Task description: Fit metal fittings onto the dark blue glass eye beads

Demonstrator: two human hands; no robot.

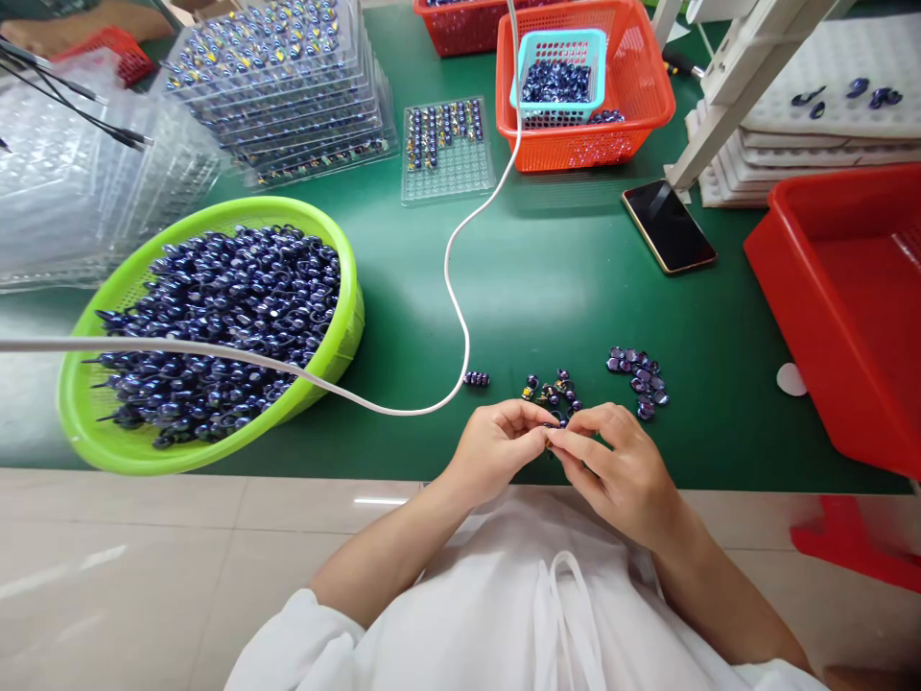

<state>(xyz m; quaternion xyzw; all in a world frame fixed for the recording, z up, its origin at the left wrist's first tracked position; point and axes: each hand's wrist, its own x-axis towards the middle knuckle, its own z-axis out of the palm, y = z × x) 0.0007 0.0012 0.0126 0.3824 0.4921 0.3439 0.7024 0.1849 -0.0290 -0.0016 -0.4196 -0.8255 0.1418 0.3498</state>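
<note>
Left hand (498,446), right hand (617,467): fingertips pinching part (549,440) | Risk: part may slip | Cause: smallness, fingertip-only hold

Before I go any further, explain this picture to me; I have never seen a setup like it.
There is no machine: a camera worn on a person's head looks forward and down. Their bare left hand and right hand meet at the near edge of a green table, pinching a small part mostly hidden from view. Loose shiny pieces lie just beyond. To the left sits a lime basket heaped with dark parts; farther back are a partly filled clear tray and an orange basket.
</note>
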